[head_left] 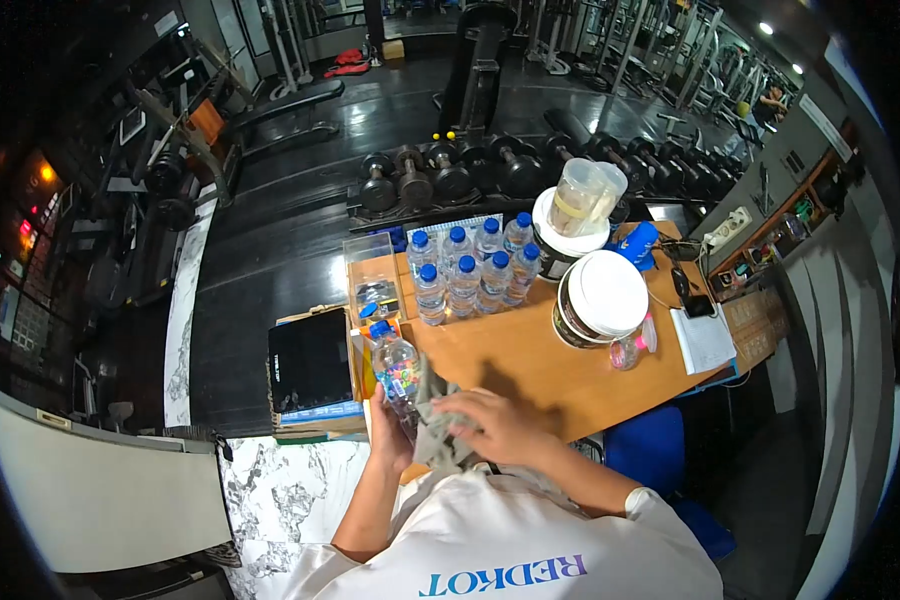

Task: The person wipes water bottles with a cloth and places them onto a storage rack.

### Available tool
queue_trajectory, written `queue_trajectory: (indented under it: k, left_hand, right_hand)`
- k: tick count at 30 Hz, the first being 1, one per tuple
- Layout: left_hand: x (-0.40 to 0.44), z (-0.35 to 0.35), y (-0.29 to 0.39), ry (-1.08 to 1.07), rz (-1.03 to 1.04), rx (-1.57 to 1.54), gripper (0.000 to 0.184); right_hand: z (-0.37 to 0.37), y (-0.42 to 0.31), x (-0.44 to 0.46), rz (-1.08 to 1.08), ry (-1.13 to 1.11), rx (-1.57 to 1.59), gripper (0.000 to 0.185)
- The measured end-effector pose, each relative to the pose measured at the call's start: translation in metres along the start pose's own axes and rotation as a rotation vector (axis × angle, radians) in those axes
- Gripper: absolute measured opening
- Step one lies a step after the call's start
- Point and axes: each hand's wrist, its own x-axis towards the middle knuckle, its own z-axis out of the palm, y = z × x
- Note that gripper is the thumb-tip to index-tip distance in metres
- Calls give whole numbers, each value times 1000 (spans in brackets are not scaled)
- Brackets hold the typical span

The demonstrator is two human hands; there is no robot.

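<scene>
A clear plastic bottle (397,362) with a blue cap and a colourful label is in my left hand (387,428), tilted in front of my chest. My left fingers wrap round its lower part. Against the bottle's right side my right hand (482,420) holds a grey cloth (435,425), whose folds hang down towards my shirt. Several water bottles (462,285) with blue caps stand upright in two rows on the wooden table (490,352), beyond my hands.
White-lidded tubs (607,295) stand right of the bottles, near a spray bottle (627,350) and a notepad (703,340). A clear box (372,268) and a black laptop-like slab (310,362) lie left. A dumbbell rack (515,175) runs behind the table; a blue chair (647,455) is at right.
</scene>
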Motion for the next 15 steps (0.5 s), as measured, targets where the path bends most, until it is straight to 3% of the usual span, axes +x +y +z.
queue_trajectory:
  k: [1,5,7,8,10,11,14,15]
  left_hand:
    - [-3,7,-1,18,-17,89,74]
    - [-3,13,-4,31,-106,169,79]
    - [-4,25,-3,27,-140,121,82]
    - [-5,33,-2,25,-143,123,82]
    - [-7,52,-1,-37,-79,161,80]
    - [-1,53,-3,-102,-14,177,78]
    - [6,43,-6,-165,35,-14,77]
    - [1,47,-1,-105,53,88,81]
  right_hand:
    - [-11,-2,2,146,-22,151,29]
    - [-36,3,15,152,217,381,29]
    - [-46,0,27,-43,414,386,31]
    - [-41,0,31,-42,417,385,31]
    - [-25,0,44,-220,432,177,34]
    - [-18,-5,44,-232,410,-23,40]
    - [2,-15,33,-167,395,-156,47]
    - [5,-6,29,-164,335,-134,51]
